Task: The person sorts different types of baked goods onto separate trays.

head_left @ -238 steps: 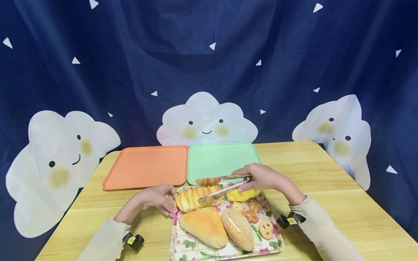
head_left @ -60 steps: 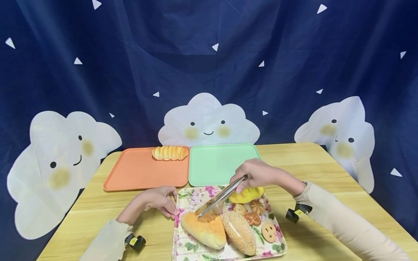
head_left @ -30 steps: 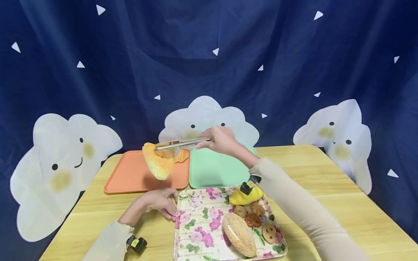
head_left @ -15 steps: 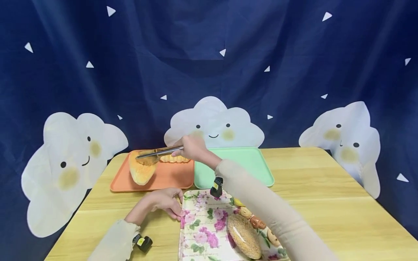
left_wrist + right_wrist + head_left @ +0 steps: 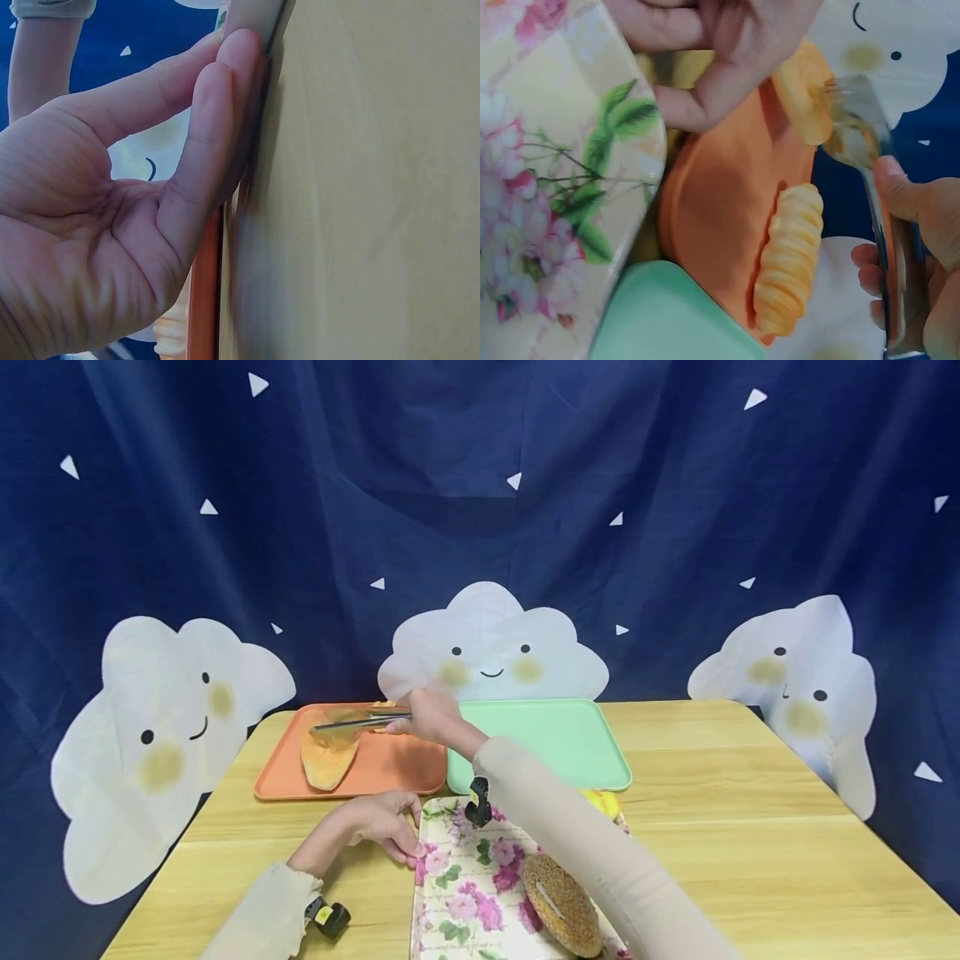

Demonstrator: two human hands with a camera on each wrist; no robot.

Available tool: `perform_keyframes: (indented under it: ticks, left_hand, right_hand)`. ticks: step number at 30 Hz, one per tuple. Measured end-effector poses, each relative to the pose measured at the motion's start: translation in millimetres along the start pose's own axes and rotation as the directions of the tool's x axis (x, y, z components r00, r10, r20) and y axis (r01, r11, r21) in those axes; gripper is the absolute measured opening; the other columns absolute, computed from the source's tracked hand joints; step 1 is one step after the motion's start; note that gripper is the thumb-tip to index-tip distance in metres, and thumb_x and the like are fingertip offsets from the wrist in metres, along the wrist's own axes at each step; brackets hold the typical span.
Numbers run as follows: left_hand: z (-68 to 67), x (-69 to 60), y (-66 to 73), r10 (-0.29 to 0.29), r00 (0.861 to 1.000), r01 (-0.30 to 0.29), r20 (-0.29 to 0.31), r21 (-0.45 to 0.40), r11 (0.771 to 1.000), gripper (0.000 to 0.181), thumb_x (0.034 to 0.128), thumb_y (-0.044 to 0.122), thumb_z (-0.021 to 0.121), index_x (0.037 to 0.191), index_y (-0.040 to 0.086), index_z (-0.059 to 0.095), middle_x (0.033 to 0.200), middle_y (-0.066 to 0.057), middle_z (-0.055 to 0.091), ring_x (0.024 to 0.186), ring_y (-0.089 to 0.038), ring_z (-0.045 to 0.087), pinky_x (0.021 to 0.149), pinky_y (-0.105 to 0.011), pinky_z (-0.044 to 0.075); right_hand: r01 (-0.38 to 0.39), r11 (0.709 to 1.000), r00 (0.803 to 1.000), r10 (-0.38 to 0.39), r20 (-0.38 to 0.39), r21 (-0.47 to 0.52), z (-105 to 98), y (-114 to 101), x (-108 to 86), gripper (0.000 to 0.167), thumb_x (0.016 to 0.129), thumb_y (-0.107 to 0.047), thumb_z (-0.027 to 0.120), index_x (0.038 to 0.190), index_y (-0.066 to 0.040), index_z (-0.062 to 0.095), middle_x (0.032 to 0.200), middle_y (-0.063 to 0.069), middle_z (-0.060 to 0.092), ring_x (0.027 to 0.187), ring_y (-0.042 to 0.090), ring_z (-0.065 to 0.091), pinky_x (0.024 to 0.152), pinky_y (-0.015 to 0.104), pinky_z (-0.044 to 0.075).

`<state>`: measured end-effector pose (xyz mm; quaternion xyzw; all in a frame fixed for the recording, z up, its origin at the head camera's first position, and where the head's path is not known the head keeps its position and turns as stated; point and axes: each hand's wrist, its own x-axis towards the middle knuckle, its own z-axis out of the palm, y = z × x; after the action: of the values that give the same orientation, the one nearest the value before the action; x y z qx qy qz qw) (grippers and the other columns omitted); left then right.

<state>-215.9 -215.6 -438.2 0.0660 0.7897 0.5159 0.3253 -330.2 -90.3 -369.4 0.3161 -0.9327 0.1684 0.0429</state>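
Observation:
My right hand [image 5: 433, 714] holds metal tongs [image 5: 889, 247] above the orange tray [image 5: 397, 768], fingers and thumb curled round them. The tongs' tips are at a triangular golden bread [image 5: 328, 767] over the left part of that tray. Whether they still squeeze it, I cannot tell. A ridged roll [image 5: 787, 259] lies on the orange tray near its back right corner, mostly behind the hand and tongs in the head view. My left hand [image 5: 382, 827] pinches the left edge of the floral tray [image 5: 442, 927] between thumb and fingers [image 5: 210, 112].
The floral tray bears an oval seeded bread [image 5: 562, 902] and a yellow bread [image 5: 602, 802], partly hidden by my right sleeve [image 5: 570, 827]. A green tray [image 5: 540, 739] stands beside the orange one on the wooden table [image 5: 750, 827]. A dark blue curtain [image 5: 675, 527] hangs behind.
The tongs took the triangular bread from the floral tray, carried it left and lowered it over the orange tray. Earlier, the ridged roll moved there too. My left hand stays at the tray edge.

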Motion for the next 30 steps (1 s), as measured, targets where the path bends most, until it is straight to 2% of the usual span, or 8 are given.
perform_keyframes:
  ticks: [3, 7, 11, 14, 19, 22, 25, 30]
  left_hand:
    - [-0.1, 1.3, 0.4, -0.001, 1.0, 0.001, 0.0, 0.006, 1.0, 0.039, 0.082, -0.005, 0.078, 0.107, -0.002, 0.048, 0.083, -0.018, 0.075, 0.071, -0.024, 0.074, 0.07, -0.035, 0.067]
    - [-0.1, 1.0, 1.5, 0.002, 1.0, -0.002, 0.01, 0.006, 1.0, 0.039, 0.0826, -0.005, 0.078, 0.107, -0.002, 0.048, 0.082, -0.018, 0.075, 0.071, -0.024, 0.074, 0.071, -0.035, 0.067]
    - [-0.5, 0.0, 1.7, 0.003, 1.0, -0.003, 0.017, 0.005, 1.0, 0.038, 0.0829, -0.005, 0.077, 0.108, -0.003, 0.048, 0.082, -0.018, 0.075, 0.071, -0.023, 0.074, 0.071, -0.035, 0.067]
    - [-0.8, -0.5, 1.3, 0.003, 1.0, -0.003, 0.013, 0.011, 1.0, 0.039, 0.0829, -0.004, 0.077, 0.108, -0.003, 0.048, 0.083, -0.018, 0.075, 0.072, -0.023, 0.074, 0.071, -0.034, 0.067]
    - [-0.7, -1.1, -0.4, 0.01, 1.0, -0.01, 0.009, 0.012, 1.0, 0.04, 0.0823, -0.004, 0.077, 0.109, -0.003, 0.048, 0.083, -0.018, 0.075, 0.072, -0.023, 0.074, 0.07, -0.033, 0.067]
    - [-0.3, -1.3, -1.7, 0.015, 1.0, -0.015, 0.01, 0.009, 1.0, 0.04, 0.0822, -0.004, 0.078, 0.109, -0.004, 0.047, 0.084, -0.018, 0.075, 0.072, -0.022, 0.074, 0.07, -0.033, 0.067]
    - [-0.1, -1.8, -1.6, 0.016, 1.0, -0.017, 0.008, 0.009, 1.0, 0.04, 0.0824, -0.004, 0.078, 0.109, -0.003, 0.047, 0.084, -0.018, 0.075, 0.072, -0.022, 0.074, 0.07, -0.032, 0.067]
    - [0.2, -0.9, -1.0, 0.015, 1.0, -0.015, 0.005, 0.015, 1.0, 0.041, 0.0818, -0.003, 0.079, 0.108, -0.003, 0.048, 0.084, -0.018, 0.075, 0.072, -0.023, 0.075, 0.07, -0.032, 0.067]
  right_hand:
    - [-0.008, 0.995, 1.0, 0.007, 0.009, 0.095, 0.0, 2.5, -1.5, 0.048, 0.089, -0.046, 0.076, 0.128, -0.02, 0.072, 0.09, 0.004, 0.078, 0.043, 0.007, 0.032, 0.041, 0.02, 0.026]
    - [0.013, 0.996, 1.0, -0.012, -0.007, 0.086, -2.6, 8.3, -1.7, 0.051, 0.09, -0.047, 0.075, 0.133, -0.02, 0.069, 0.121, 0.002, 0.076, 0.046, 0.01, 0.043, 0.044, 0.019, 0.029]
    - [0.023, 0.997, 1.0, -0.022, -0.003, 0.076, -6.7, 17.0, -3.0, 0.053, 0.091, -0.045, 0.074, 0.136, -0.019, 0.067, 0.131, 0.0, 0.072, 0.08, 0.015, 0.072, 0.05, 0.019, 0.042]
    - [0.016, 0.996, 1.0, -0.017, 0.003, 0.083, -9.6, 25.2, -4.3, 0.055, 0.093, -0.044, 0.073, 0.139, -0.017, 0.063, 0.139, 0.0, 0.067, 0.112, 0.02, 0.07, 0.064, 0.025, 0.056]
    - [0.005, 0.996, 1.0, -0.006, 0.011, 0.088, -15.4, 38.0, -7.1, 0.056, 0.094, -0.042, 0.072, 0.142, -0.016, 0.061, 0.141, 0.003, 0.065, 0.123, 0.023, 0.066, 0.087, 0.04, 0.062]
    - [0.011, 0.997, 1.0, -0.011, 0.008, 0.072, -20.1, 45.2, -9.7, 0.057, 0.094, -0.044, 0.072, 0.142, -0.015, 0.061, 0.141, 0.004, 0.065, 0.119, 0.022, 0.067, 0.087, 0.039, 0.061]
    - [0.03, 0.998, 1.0, -0.03, -0.007, 0.063, -25.9, 52.8, -12.9, 0.056, 0.093, -0.044, 0.072, 0.141, -0.016, 0.062, 0.137, 0.004, 0.068, 0.1, 0.019, 0.07, 0.074, 0.033, 0.058]
    - [0.085, 0.994, 0.996, -0.083, -0.029, 0.068, -38.9, 66.8, -21.4, 0.058, 0.092, -0.046, 0.072, 0.142, -0.019, 0.061, 0.095, 0.001, 0.074, 0.063, 0.01, 0.052, 0.051, 0.022, 0.038]
